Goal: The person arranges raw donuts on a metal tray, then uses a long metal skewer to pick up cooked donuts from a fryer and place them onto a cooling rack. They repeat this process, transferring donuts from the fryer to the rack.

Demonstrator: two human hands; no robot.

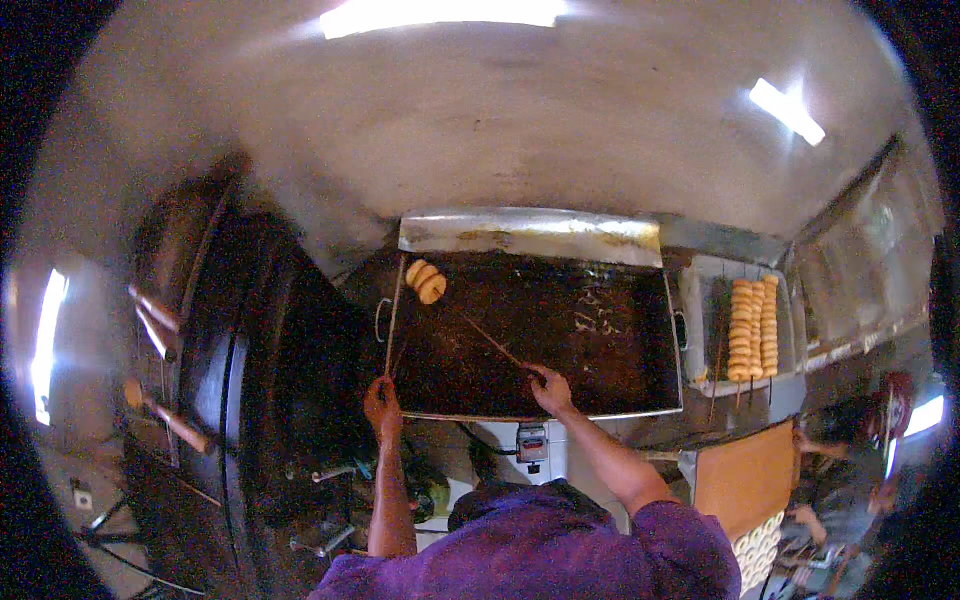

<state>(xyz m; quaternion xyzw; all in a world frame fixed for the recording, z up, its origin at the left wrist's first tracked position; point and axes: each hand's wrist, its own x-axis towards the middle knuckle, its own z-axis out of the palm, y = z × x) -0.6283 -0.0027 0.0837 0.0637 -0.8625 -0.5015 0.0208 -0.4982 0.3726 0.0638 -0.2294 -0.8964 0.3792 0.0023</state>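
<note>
A wide rectangular fryer (560, 345) full of dark oil lies in front of me. A few golden doughnuts (427, 283) float close together in its far left corner. My right hand (549, 389) is closed on a thin stick (492, 341), whose far end slants left over the oil toward the doughnuts. At the near left corner of the fryer, my left hand (383, 405) is closed round another thin stick (402, 347), faint against the dark oil. Where the sticks' tips end is hard to make out.
Right of the fryer stands a metal tray (789, 335) with golden doughnuts (741, 330) threaded on rods. An orange-brown board (745, 475) and pale dough rings (758, 548) lie nearer, beside another person (850, 490). A dark cabinet (265, 350) with wooden handles flanks the left.
</note>
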